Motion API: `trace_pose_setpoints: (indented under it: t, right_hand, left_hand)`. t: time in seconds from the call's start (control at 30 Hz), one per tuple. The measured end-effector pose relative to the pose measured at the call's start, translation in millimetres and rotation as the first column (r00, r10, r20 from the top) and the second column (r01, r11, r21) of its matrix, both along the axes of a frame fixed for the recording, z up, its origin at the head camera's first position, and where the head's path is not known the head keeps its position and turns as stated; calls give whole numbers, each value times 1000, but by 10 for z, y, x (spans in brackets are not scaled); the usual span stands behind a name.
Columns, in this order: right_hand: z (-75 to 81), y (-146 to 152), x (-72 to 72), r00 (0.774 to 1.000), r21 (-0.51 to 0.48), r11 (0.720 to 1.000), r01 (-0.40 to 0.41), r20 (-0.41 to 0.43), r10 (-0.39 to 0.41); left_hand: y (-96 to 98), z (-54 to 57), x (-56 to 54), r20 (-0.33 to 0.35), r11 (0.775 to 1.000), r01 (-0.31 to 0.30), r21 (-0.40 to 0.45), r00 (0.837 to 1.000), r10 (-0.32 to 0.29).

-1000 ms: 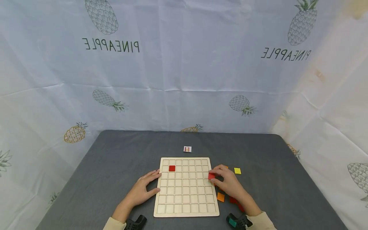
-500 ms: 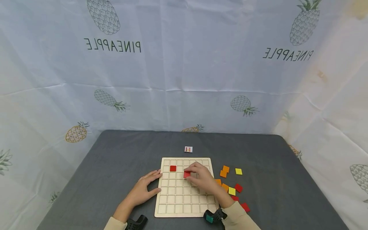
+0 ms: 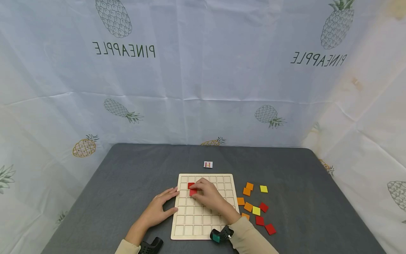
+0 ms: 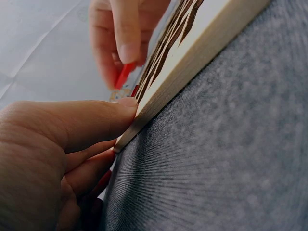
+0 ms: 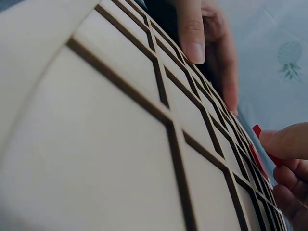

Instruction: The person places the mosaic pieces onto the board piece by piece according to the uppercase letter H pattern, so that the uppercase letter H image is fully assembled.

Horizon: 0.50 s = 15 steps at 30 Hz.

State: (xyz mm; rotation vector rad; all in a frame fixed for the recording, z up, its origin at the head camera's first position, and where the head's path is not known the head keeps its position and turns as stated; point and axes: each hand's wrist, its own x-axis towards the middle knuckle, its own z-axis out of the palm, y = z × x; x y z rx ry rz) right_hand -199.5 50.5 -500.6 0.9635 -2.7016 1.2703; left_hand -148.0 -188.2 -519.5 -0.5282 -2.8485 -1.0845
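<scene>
My right hand [image 3: 207, 194] pinches a red square tile [image 3: 193, 192] between thumb and fingers over the upper left of the wooden grid board [image 3: 188, 231]. In the right wrist view the pinched tile [image 5: 257, 130] is tilted and stands clear of the board's surface. Another red tile [image 3: 190, 185] lies in a cell in the second row, just beyond the held one. My left hand [image 3: 157, 208] rests against the board's left edge, thumb and fingers spread apart. In the left wrist view, the left thumb [image 4: 96, 120] touches the board's rim.
Loose tiles lie right of the board: several orange ones [image 3: 248, 206], two yellow ones [image 3: 256, 211] and three red ones [image 3: 270, 229]. Beyond the board is a small card with a coloured grid [image 3: 208, 164]. A pineapple-print cloth [image 3: 222, 81] hangs behind the grey table [image 3: 298, 190].
My right hand has carried the red tile leftward from the board's right edge to beside the other red tile. The left hand has stayed at the board's left edge.
</scene>
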Motion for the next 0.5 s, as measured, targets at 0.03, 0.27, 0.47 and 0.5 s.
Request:
trace_pose_setpoints:
  t: [0.03,0.27,0.47,0.5]
  right_hand:
    - [-4,-20,-4,1000,10,1000,5,6,-5]
    - [-47,-91,-36,1000,78,997,6,-18,-5]
    - [-53,-106,-34,999,116,993,2,-48,4]
    - [-55,-108,-34,999,117,993,3,-46,3]
  left_hand:
    - [1,2,0,1,1000,2,1,1000,-2]
    - [3,22,8,18,1000,11,-3,1000,-11]
    - [5,34,12,11,1000,14,-4,1000,-14]
    - [4,33,12,6,1000,13,-4,1000,-13]
